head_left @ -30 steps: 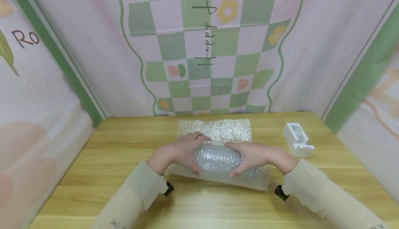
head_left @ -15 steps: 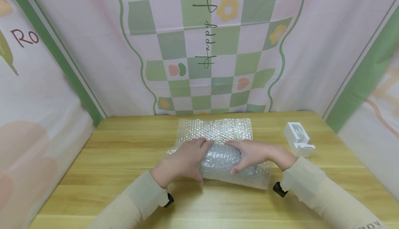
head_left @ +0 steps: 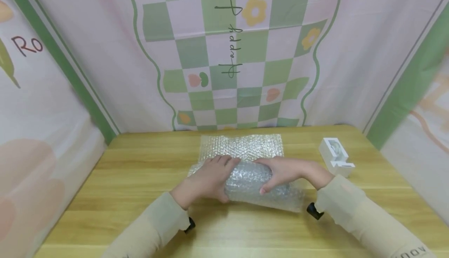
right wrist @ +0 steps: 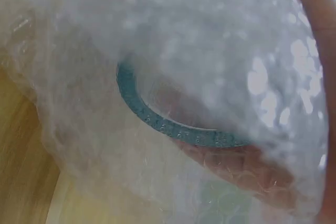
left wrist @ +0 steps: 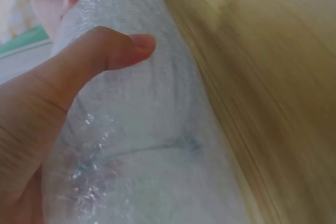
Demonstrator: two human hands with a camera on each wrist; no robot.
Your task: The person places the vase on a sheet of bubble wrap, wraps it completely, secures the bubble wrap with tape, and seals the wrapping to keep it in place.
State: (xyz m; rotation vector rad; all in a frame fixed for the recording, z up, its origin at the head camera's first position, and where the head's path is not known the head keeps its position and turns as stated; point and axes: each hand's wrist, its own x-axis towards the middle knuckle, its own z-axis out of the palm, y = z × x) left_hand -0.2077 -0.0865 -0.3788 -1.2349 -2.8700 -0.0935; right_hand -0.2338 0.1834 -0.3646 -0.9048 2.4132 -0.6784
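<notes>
- Head cam: L hand (head_left: 209,177) just shifted nearside, gripping bubble-wrap roll (head_left: 246,182) on L; prob. snugger hold.
- R hand (head_left: 283,172) grips R part, approx. same spot.

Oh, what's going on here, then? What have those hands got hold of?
A person's left hand and right hand grip a bubble-wrap roll on a wooden table. Through the plastic, a curved teal rim shows inside. Beyond the roll, a flat stretch of bubble wrap lies unrolled. A white tape dispenser sits untouched to the right.
</notes>
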